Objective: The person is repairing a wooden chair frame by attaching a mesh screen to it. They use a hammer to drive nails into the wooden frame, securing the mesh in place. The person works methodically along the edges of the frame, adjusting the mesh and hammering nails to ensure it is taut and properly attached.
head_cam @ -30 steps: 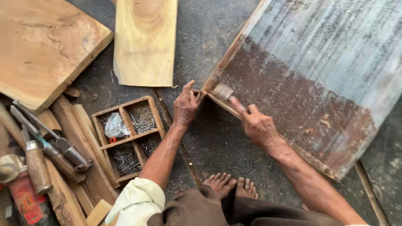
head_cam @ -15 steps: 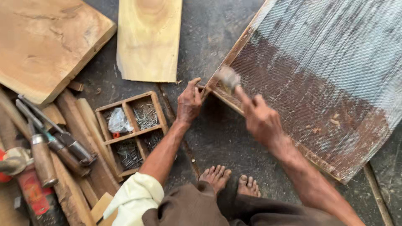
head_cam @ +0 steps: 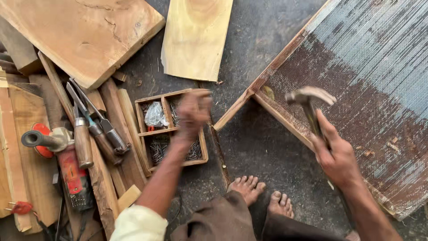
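Single head view, looking steeply down, close over floor (head_cam: 263, 147).

Left hand (head_cam: 192, 111) motion-blurred over the nail tray (head_cam: 171, 129); mesh frame (head_cam: 356, 89) cropped at right edge.

You are in a carpentry workshop: rough wood planks (head_cam: 89, 35), chisels (head_cam: 96, 129), a nail box (head_cam: 171, 129) on concrete floor (head_cam: 263, 147).
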